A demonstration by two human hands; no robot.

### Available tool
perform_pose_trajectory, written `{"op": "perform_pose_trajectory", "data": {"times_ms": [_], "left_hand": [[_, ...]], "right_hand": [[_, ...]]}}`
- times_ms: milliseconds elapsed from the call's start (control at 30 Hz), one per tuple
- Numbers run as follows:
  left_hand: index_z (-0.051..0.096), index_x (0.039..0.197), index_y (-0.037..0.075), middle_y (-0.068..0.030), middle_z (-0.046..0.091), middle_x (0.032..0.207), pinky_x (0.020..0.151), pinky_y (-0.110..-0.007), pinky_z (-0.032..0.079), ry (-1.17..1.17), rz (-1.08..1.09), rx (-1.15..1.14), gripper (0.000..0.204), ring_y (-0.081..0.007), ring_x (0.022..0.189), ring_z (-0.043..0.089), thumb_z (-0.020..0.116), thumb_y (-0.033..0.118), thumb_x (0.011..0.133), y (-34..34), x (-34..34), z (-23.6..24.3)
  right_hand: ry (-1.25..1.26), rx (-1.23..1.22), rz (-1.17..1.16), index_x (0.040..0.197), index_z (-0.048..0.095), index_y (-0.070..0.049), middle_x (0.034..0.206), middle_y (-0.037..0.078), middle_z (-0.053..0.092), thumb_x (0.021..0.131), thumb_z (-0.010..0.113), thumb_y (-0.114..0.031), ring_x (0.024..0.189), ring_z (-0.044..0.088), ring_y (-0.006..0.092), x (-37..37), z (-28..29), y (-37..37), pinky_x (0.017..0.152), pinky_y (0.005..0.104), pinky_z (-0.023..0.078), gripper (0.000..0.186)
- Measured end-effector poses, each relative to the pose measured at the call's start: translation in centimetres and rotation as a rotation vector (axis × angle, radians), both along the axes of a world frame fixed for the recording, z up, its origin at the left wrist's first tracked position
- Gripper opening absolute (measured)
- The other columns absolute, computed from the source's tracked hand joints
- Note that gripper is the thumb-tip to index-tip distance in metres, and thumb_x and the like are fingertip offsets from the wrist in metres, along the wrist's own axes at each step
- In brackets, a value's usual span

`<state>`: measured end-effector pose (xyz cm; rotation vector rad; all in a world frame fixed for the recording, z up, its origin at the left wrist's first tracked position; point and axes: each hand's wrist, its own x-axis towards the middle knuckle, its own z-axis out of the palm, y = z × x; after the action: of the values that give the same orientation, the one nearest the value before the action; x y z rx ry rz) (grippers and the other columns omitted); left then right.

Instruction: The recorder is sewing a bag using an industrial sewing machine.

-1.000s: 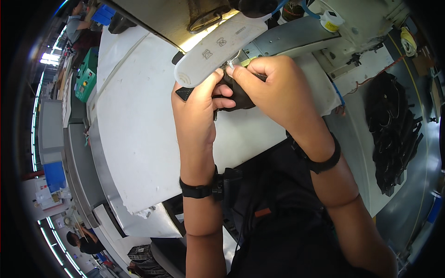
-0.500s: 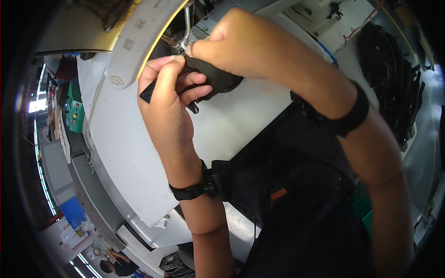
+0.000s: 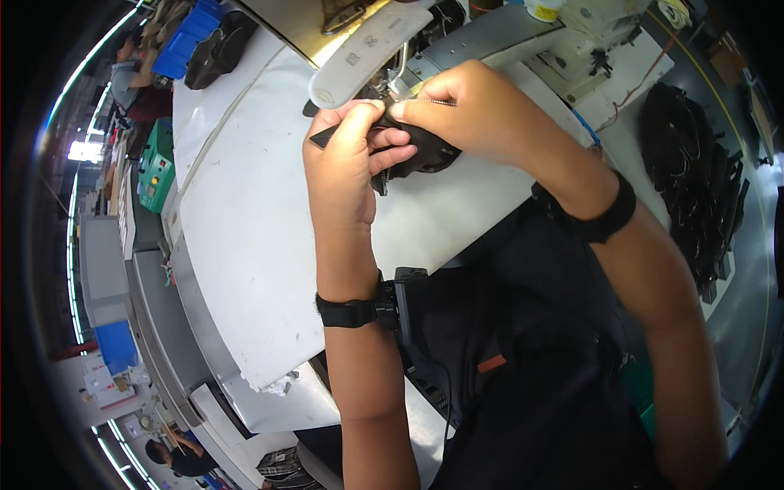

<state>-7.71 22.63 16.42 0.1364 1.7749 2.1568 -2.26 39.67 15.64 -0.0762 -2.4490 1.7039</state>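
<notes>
A dark fabric piece [image 3: 426,149] with a toothed zipper edge lies on the white sewing table [image 3: 253,237], close to the presser foot [image 3: 394,85] of a sewing machine. My left hand [image 3: 347,155] pinches its edge between thumb and forefinger, the other fingers curled loosely over the cloth. A dark strip sticks out on the left side of that hand. From the right, my right hand [image 3: 465,102] grips the same piece with thumb and bent fingers, right beside the presser foot. The exact grip of its fingertips is partly hidden.
A pale lamp-like bar [image 3: 367,59] hangs just above my left fingers. Dark cut pieces [image 3: 686,155] are heaped at the right. At the far left are a dark bundle [image 3: 220,51], a blue bin [image 3: 188,39] and a green box [image 3: 157,170]. Two people are farther off.
The whole view has shifted, so machine and hands appear farther right. Both hands still hold the fabric at the presser foot; more of its zipper edge shows beside my right hand.
</notes>
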Motion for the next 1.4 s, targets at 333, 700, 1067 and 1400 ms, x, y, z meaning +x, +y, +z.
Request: {"op": "perform_pose_trajectory", "data": {"times_ms": [333,700,1067,1400], "left_hand": [[0.061,0.105,-0.003,-0.0144,0.071,0.092,0.067,-0.037,0.07,0.035,0.024,-0.06,0.013,-0.0185,0.072,0.074,0.062,0.009,0.1,0.0,0.4,0.3],[0.065,0.109,-0.006,-0.0147,0.071,0.095,0.066,-0.037,0.069,-0.018,0.073,-0.015,0.018,-0.0198,0.072,0.074,0.065,0.009,0.099,0.1,0.3,0.1],[0.06,0.11,0.0,-0.0121,0.071,0.091,0.07,-0.034,0.069,0.102,0.039,-0.069,0.015,-0.0183,0.073,0.075,0.065,0.011,0.102,0.0,0.5,-0.4],[0.061,0.116,-0.001,-0.0104,0.073,0.088,0.071,-0.029,0.065,0.172,0.08,-0.114,0.017,-0.0152,0.073,0.074,0.065,0.01,0.104,0.2,1.5,-1.0]], "right_hand": [[0.112,-0.045,-0.116,0.071,0.066,-0.001,0.055,0.014,0.055,0.096,0.068,-0.026,0.049,0.05,0.0256,0.7,-1.4,-0.7,0.053,0.0419,0.04,0.036],[0.08,-0.076,-0.169,0.064,0.061,-0.002,0.054,0.014,0.056,0.096,0.067,-0.024,0.049,0.055,0.0316,0.7,-0.7,-1.2,0.054,0.0449,0.043,0.039],[0.527,0.462,-0.222,0.072,0.066,-0.007,0.062,0.007,0.062,0.094,0.072,-0.02,0.064,0.055,0.0231,0.7,-1.3,0.9,0.073,0.04,0.041,0.027],[0.622,0.658,0.012,0.071,0.064,-0.01,0.065,0.002,0.059,0.091,0.078,-0.019,0.072,0.055,0.0225,-0.5,-0.3,2.8,0.082,0.0366,0.04,0.027]]}}
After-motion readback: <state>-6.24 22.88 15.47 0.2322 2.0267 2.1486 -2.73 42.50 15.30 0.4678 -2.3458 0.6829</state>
